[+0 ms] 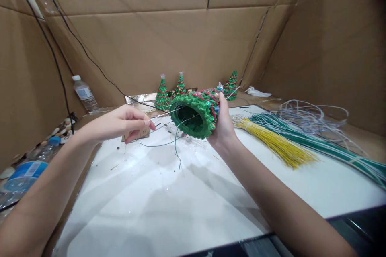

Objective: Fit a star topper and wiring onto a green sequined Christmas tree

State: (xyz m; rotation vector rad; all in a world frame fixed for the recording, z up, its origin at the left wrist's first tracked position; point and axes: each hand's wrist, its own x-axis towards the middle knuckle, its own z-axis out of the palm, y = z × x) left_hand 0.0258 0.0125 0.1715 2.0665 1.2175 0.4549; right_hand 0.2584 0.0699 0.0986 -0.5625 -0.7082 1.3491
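My right hand is wrapped round a small artificial Christmas tree, tipped on its side above the white board. Its hollow green base faces me, and red trim and shiny ornaments show along its side. Left of the base, my left hand pinches a thin pale wire that runs into the opening. Two thin green wires hang out of the base, their ends free. Below the tree lies a white tool like a glue gun, partly hidden.
Three decorated little trees stand at the back. On the right lie a yellow wire bundle, green wire bundles and a clear tangled coil. Plastic bottles stand at the left, beside black cables. Cardboard walls surround the white board.
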